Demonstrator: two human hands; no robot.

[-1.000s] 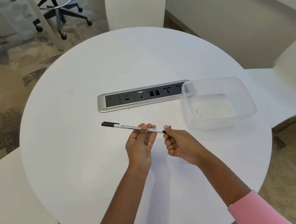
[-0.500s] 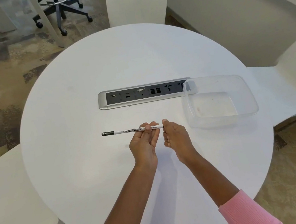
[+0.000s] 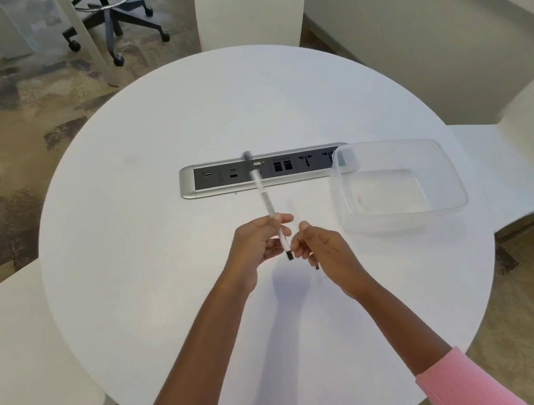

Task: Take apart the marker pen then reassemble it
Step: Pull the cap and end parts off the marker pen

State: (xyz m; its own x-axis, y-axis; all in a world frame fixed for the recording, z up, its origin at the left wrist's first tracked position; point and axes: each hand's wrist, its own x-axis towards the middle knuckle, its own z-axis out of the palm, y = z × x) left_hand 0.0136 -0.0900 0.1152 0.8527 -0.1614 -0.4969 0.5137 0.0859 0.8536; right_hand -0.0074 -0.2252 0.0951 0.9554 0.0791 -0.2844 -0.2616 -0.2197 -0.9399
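Note:
A slim white marker pen [image 3: 267, 202] with dark ends is held above the round white table [image 3: 162, 252], pointing away from me and blurred by motion. My left hand [image 3: 258, 248] grips its near half. The pen's near dark end sits between both hands. My right hand [image 3: 326, 252] is curled just to the right of that end, fingertips close to it. A small dark piece [image 3: 316, 266] sticks out below the right hand's fingers; most of it is hidden, so I cannot say which part it is.
A clear plastic container [image 3: 439, 155] stands at the right of the table, overlapping the end of a grey socket strip [image 3: 222, 188] set in the table's middle. White chairs surround the table. An office chair base is on the floor at the back left.
The pen has swung from lying sideways, far end to the left, to pointing away from me. Both hands have turned with it and stayed close together.

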